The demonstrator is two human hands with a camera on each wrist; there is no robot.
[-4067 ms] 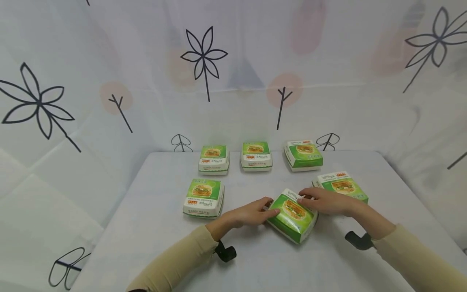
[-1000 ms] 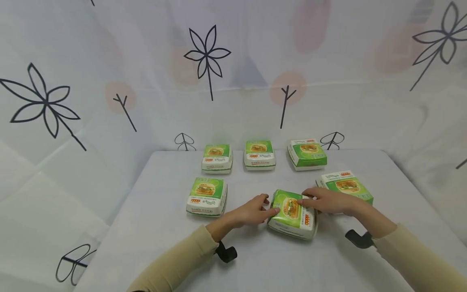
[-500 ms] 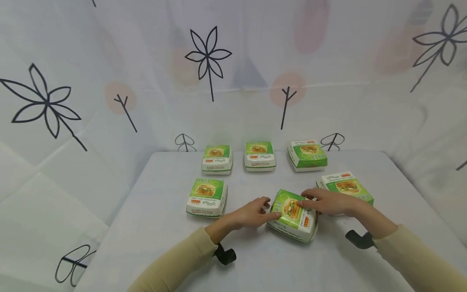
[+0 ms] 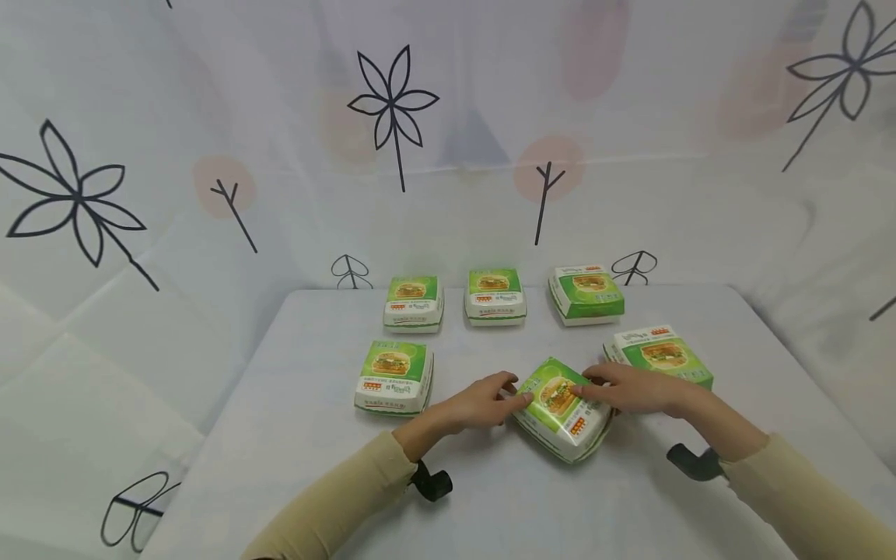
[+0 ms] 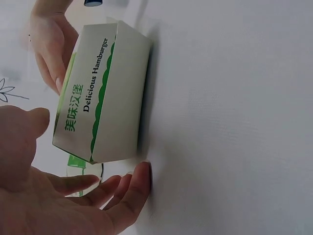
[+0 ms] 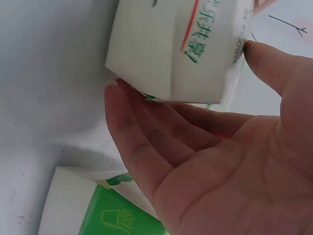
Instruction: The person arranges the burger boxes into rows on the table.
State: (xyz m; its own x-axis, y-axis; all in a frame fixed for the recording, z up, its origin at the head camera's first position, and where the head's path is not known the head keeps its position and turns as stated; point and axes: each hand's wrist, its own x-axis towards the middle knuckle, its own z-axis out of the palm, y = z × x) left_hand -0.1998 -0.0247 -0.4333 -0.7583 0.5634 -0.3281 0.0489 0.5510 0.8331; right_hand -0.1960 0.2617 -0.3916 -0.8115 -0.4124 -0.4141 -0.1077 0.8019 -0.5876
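Observation:
A green and white hamburger box (image 4: pixel 560 412) sits turned at an angle between my hands, near the middle right of the table. My right hand (image 4: pixel 633 389) grips its right corner, the thumb on the lid and the fingers (image 6: pixel 129 125) curled against the side in the right wrist view. On the other side is my left hand (image 4: pixel 483 403), its fingers loosely bent and spread. The left wrist view shows a gap between its thumb (image 5: pixel 39 120) and the box; its fingertips lie close to the lower corner.
Similar boxes stand around: one (image 4: pixel 659 356) just behind my right hand, one (image 4: pixel 394 377) at left, and three along the back, at left (image 4: pixel 413 305), middle (image 4: pixel 495 297) and right (image 4: pixel 586 295). A patterned cloth (image 4: pixel 448 210) hangs behind the white table (image 4: pixel 294 435).
Over these frames the box between my hands has turned clockwise, its white label strip swinging from the far side towards me. My left thumb has drawn back slightly from the lid.

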